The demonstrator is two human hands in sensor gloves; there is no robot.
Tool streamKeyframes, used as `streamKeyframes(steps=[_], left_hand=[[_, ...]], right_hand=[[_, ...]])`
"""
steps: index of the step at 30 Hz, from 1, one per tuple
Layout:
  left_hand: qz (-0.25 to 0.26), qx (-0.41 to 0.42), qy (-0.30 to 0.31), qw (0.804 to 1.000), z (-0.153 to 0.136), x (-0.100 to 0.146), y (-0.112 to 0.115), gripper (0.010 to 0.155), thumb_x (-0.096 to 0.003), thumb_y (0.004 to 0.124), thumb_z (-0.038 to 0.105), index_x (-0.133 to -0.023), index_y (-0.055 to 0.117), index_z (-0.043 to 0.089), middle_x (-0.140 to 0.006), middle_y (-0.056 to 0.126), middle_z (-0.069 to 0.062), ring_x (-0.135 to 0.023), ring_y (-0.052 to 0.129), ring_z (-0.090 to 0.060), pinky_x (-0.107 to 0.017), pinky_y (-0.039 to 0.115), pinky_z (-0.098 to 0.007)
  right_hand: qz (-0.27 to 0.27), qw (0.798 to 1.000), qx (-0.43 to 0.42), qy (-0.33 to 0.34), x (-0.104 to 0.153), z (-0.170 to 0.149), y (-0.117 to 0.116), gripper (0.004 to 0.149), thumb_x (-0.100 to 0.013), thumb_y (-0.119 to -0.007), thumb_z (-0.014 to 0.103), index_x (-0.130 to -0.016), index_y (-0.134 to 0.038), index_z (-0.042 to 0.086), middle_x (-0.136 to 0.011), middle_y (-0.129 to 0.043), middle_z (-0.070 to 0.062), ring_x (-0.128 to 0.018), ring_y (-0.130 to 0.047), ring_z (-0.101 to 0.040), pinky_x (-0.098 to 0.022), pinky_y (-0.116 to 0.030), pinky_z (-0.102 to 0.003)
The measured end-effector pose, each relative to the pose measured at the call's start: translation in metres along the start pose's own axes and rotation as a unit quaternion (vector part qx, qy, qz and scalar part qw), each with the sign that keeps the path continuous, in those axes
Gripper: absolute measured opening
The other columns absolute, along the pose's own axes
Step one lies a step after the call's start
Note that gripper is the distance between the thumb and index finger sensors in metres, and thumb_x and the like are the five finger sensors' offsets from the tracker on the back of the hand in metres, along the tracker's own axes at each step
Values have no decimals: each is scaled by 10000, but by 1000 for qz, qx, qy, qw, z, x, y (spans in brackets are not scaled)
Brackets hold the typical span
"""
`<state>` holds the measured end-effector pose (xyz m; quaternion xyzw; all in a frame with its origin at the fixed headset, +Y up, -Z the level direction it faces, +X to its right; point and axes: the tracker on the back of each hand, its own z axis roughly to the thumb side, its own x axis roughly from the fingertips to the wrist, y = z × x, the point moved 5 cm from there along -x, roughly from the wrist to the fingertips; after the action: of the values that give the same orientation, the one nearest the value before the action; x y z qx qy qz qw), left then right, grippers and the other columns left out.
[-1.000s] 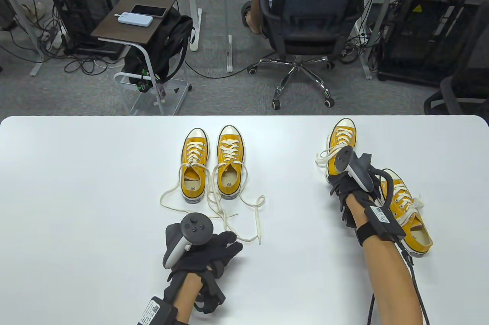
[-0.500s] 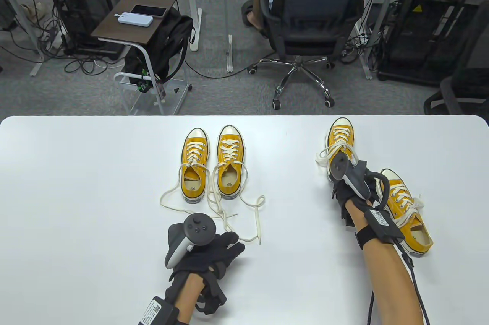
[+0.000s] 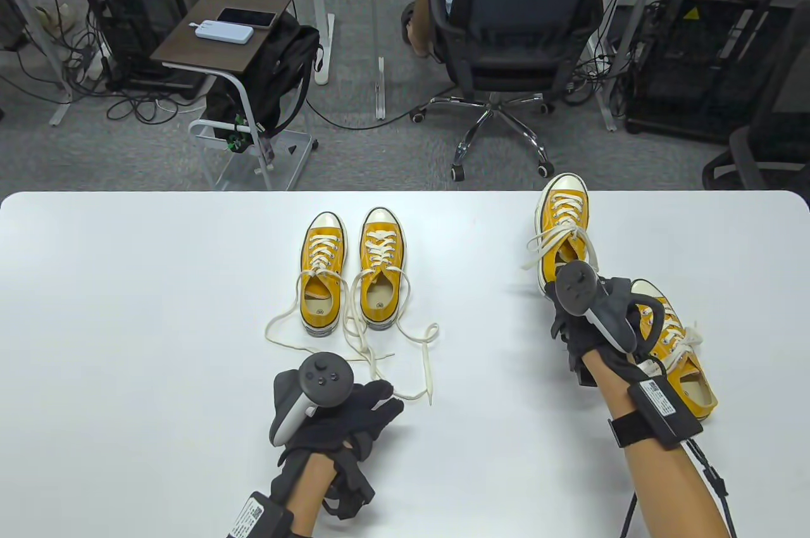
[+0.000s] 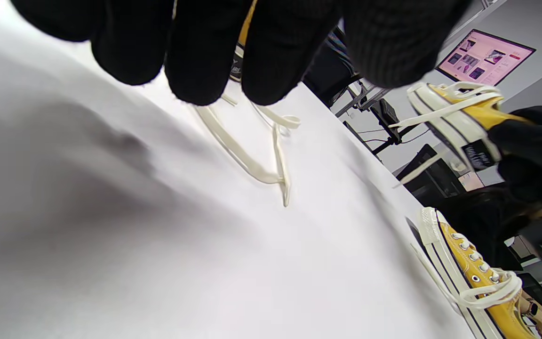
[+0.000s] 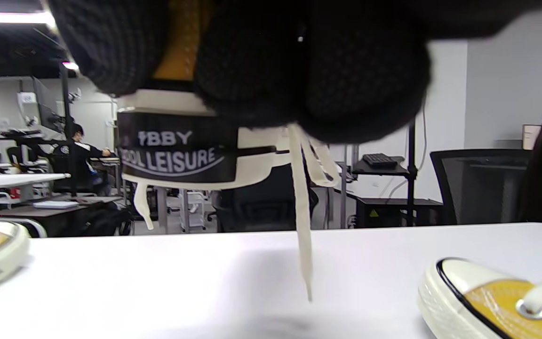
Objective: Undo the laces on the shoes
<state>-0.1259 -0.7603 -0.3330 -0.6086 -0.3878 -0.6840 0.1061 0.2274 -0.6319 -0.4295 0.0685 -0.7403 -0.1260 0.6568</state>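
A pair of yellow sneakers, the left shoe [image 3: 321, 275] and the right shoe [image 3: 381, 269], stands mid-table with loose cream laces [image 3: 380, 361] trailing toward me. My left hand [image 3: 383, 402] rests on the table beside a lace end, fingers [image 4: 205, 56] relaxed and holding nothing. My right hand [image 3: 569, 319] grips the heel [image 5: 177, 150] of a third yellow shoe [image 3: 562, 225] and holds it off the table, toe pointing away. Its lace loops [image 3: 538, 253] hang at its left. A fourth shoe [image 3: 680, 354] with a tied bow lies at the right, partly behind my right wrist.
The white table [image 3: 126, 323] ends just beyond the shoes. Past its far edge a person sits in a black office chair [image 3: 506, 38], and a small side table [image 3: 221, 31] with a phone stands at the left.
My right hand has raised the shoe it holds; its toe now reaches past the table's far edge in the table view. The left hand has barely moved.
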Motion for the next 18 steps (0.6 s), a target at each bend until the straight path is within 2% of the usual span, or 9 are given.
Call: streamKeyframes(steps=[8, 18], left_hand=[[9, 9, -1, 1000, -4, 2, -5, 706, -467, 665, 605, -1065, 740, 238, -1043, 765, -223, -921, 730, -533, -634, 647, -650], [14, 17, -8, 1000, -9, 1, -9, 712, -468, 665, 605, -1068, 738, 230, -1044, 762, -227, -921, 726, -538, -635, 643, -653]], right_hand=[[-22, 998, -32, 41, 56, 25, 54, 377, -425, -771, 476, -728, -879, 280, -456, -976, -105, -316, -972, -325, -159, -817, -407], [-29, 993, -49, 101, 123, 42, 82, 380, -435, -771, 476, -734, -882, 271, -452, -981, -106, -312, -974, -326, -156, -819, -405]])
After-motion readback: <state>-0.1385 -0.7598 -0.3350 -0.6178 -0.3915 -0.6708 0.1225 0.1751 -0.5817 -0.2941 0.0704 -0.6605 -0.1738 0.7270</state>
